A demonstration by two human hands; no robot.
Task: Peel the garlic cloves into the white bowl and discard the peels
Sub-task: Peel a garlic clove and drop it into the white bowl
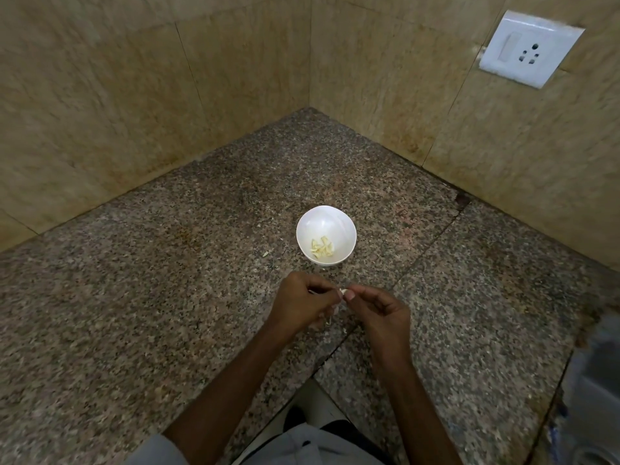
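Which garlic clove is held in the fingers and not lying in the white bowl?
The single clove pinched between the left hand and right hand, in front of the white bowl. The other cloves lie heaped inside it.

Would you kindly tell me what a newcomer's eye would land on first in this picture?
The small round white bowl stands out on the speckled brown granite counter, with pale peeled garlic cloves in its bottom. Just nearer the camera, the left hand and right hand pinch a small whitish garlic clove between them. A white plastic wall socket sits on the beige wall at upper right.
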